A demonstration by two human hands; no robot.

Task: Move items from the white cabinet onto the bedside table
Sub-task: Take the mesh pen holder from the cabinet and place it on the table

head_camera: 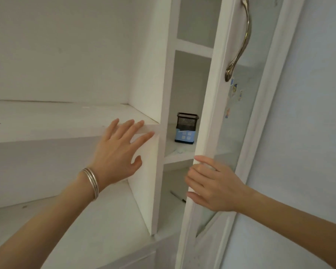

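One black mesh pen holder [187, 121] stands on the middle shelf in the narrow right compartment of the white cabinet [164, 74]. A blue panel [185, 135] crosses its lower front; I cannot tell whether that is a separate box. The holder looks light, stiff and thin-walled, best gripped round its sides. One dark pen-like thing [177, 196] lies on the shelf below. The left hand [117, 150] spreads its fingers flat on the wide shelf's front edge. The right hand [213, 187] curls its fingers round the edge of the cabinet door [211, 113].
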